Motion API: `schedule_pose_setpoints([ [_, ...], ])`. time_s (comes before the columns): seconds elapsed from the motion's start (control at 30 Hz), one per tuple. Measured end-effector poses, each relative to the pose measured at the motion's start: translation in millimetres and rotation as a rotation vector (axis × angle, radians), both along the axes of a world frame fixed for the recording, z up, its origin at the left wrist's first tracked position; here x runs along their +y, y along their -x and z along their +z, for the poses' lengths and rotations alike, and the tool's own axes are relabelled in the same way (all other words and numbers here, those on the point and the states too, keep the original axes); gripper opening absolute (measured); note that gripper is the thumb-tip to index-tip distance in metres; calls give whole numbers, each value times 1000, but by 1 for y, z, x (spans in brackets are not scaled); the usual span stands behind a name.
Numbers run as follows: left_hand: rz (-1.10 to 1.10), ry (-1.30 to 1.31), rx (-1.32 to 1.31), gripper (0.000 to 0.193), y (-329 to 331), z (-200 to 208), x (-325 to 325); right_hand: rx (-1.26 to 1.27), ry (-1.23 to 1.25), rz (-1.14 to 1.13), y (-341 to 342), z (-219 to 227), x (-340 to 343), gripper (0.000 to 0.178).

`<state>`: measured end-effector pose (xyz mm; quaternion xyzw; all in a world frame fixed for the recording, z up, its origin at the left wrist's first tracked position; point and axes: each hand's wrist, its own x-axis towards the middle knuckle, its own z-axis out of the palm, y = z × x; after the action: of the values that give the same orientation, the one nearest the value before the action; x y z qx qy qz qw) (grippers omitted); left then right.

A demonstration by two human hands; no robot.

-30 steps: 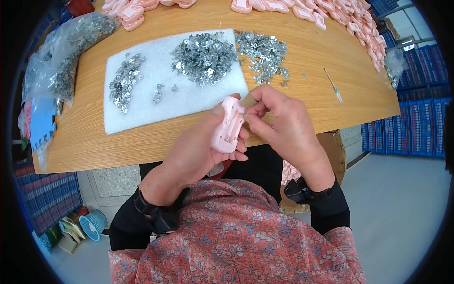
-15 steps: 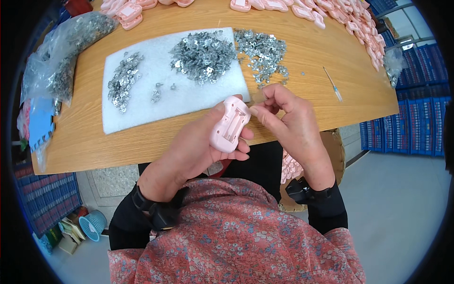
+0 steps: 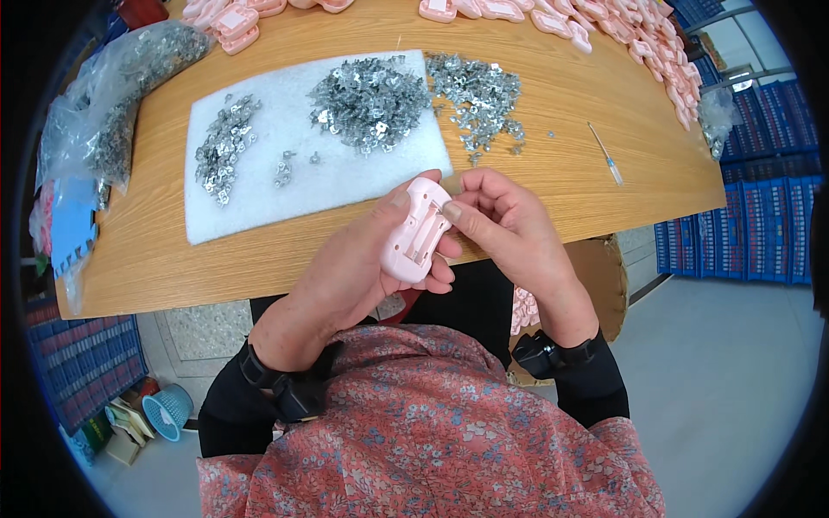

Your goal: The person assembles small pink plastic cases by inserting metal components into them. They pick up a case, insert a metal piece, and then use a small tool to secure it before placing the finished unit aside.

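A pale pink plastic housing with an open battery compartment (image 3: 423, 233) lies tilted in my left hand (image 3: 341, 250), whose thumb and fingers close round its sides. My right hand (image 3: 514, 229) is at the upper right of the housing, its thumb tip at the top end of the compartment. Its fingers are bent in, and whatever they may pinch is hidden. Beyond both hands, a white foam sheet (image 3: 302, 198) carries a large heap of small metal contact pieces (image 3: 371, 104), a smaller heap to the left and a few loose ones.
More metal pieces (image 3: 479, 95) are spread right of the foam. A thin screwdriver-like tool (image 3: 609, 155) lies on the wooden table (image 3: 553, 190). Pink housings (image 3: 639, 43) are piled along the far edge. A clear bag of metal pieces (image 3: 121, 95) stands at left. Below the table's edge is a cardboard box (image 3: 604, 281).
My right hand has moved slightly left, bringing its thumb from beside the housing onto the top end of the compartment. My left hand keeps its hold, nearly still.
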<state>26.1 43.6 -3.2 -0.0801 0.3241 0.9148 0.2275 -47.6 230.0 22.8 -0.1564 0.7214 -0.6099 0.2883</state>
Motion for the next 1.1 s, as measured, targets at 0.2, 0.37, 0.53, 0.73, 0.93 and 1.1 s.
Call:
schedule_pose_setpoints([
  [0.2, 3, 96, 6, 54, -2, 8, -2, -153, 172, -24, 2, -4, 1, 27],
  [0.37, 100, 489, 72, 41, 0, 11, -2, -254, 215, 7, 6, -6, 4, 30],
  [0.53, -19, 888, 294, 38, -1, 31, -2, -248, 195, 12, -1, 0, 2, 25],
  [0.73, 159, 1426, 723, 39, -5, 11, 3, -84, 141, -33, -11, 3, -4, 25],
  [0.93, 65, 291, 56, 31, -2, 5, -19, -23, 179, -37, -15, 18, -9, 21],
  [1.1, 28, -305, -66, 36, -9, 1, -32, 137, 212, -36, -15, 2, -21, 22],
])
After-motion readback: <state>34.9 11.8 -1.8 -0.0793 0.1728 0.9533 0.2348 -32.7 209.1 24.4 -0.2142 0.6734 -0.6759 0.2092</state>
